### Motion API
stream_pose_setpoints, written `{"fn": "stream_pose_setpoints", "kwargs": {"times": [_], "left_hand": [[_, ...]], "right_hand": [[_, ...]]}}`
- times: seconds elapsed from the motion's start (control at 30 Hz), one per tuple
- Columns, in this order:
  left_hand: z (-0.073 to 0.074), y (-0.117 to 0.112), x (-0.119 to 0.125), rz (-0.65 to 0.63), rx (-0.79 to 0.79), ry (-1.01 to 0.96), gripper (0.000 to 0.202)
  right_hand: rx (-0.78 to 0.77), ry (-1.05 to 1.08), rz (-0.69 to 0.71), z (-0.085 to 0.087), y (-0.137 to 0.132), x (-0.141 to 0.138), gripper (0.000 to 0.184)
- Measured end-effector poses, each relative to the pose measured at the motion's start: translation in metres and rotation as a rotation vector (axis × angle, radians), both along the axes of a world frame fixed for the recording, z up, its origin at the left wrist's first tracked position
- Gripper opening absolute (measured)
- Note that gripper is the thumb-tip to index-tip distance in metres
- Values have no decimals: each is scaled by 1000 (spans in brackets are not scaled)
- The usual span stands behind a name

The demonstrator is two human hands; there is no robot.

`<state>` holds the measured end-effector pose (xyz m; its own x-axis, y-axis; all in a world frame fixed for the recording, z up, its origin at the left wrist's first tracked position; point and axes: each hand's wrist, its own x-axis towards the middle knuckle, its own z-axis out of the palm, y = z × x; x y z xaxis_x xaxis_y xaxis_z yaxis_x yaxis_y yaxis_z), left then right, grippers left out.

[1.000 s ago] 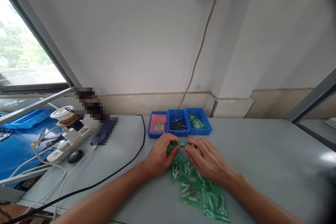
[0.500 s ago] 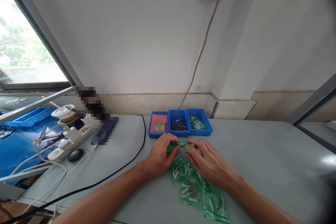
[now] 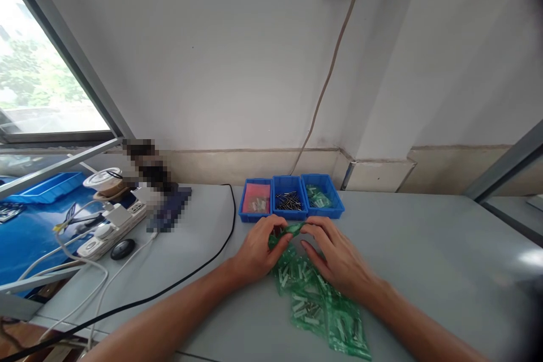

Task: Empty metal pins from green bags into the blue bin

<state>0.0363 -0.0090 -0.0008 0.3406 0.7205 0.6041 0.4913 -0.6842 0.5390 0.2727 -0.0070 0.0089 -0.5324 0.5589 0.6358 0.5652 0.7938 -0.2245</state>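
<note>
My left hand (image 3: 259,249) is closed on a small green plastic bag (image 3: 292,229), pinching it between thumb and fingers. At the bag's right end, the fingertips of my right hand (image 3: 335,249) touch its edge. That hand's thumb stands apart from its fingers, so it is open. Below both hands lie several filled green plastic bags (image 3: 309,312) with pale and metal pieces inside, partly overlapping. Just beyond my hands stand three blue bins: one with a pink bag (image 3: 257,192), one of loose screws (image 3: 289,201), one with small green bags (image 3: 317,197).
A black cable (image 3: 182,281) crosses the grey table (image 3: 428,271) on the left. Farther left are a black mouse (image 3: 123,249), a white power strip (image 3: 95,243) with plugs, and a blurred patch. A wall stands behind the bins.
My right thumb has come away from the green bag and the right hand has spread wider. My left hand keeps its hold. The bag's right end has risen slightly.
</note>
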Motion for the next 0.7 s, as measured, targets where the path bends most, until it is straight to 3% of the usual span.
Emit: {"fn": "stream_pose_setpoints", "kwargs": {"times": [0.13, 0.27, 0.5, 0.7], "left_hand": [[-3, -1, 0, -5, -57, -58, 34], [-3, 1, 0, -20, -27, 4, 24], [4, 1, 2, -70, -18, 23, 31], [2, 3, -1, -97, -21, 52, 54]], "right_hand": [[-73, 52, -3, -3, 1, -2, 26], [-147, 103, -14, -6, 2, -3, 21], [54, -13, -5, -5, 10, -1, 19], [-27, 33, -4, -8, 14, -1, 21]]}}
